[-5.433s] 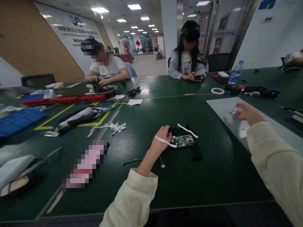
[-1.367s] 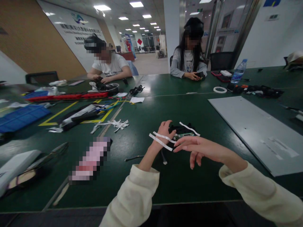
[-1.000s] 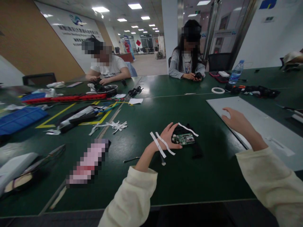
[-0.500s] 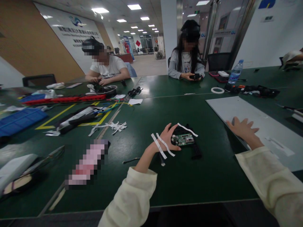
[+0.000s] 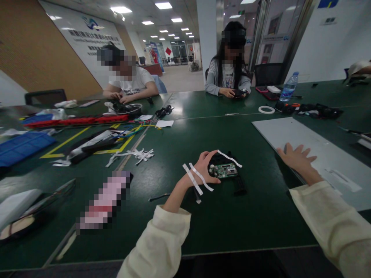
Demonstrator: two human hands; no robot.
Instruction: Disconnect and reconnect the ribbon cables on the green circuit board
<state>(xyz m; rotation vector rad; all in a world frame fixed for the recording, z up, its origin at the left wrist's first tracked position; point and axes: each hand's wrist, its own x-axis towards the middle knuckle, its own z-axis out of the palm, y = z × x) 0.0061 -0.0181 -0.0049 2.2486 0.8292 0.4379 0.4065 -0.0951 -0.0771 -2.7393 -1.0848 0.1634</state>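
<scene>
My left hand curves around the left end of a black device that carries a green circuit board, thumb on the near side and fingers on the far side. Two white tape strips lie across the back of this hand and its wrist. Another white strip runs from the index fingertip over the device's far edge. My right hand is open with fingers spread, at the left edge of a light grey board; whether it touches the board is unclear.
A pixelated pink phone-shaped object lies at left, near tangled white strips. Further left is a blue tray. A tape roll and water bottle stand beyond the board. Two people sit across the table.
Both hands keep nearly the same pose and place. The view has shifted slightly; the device and the strips look unchanged.
</scene>
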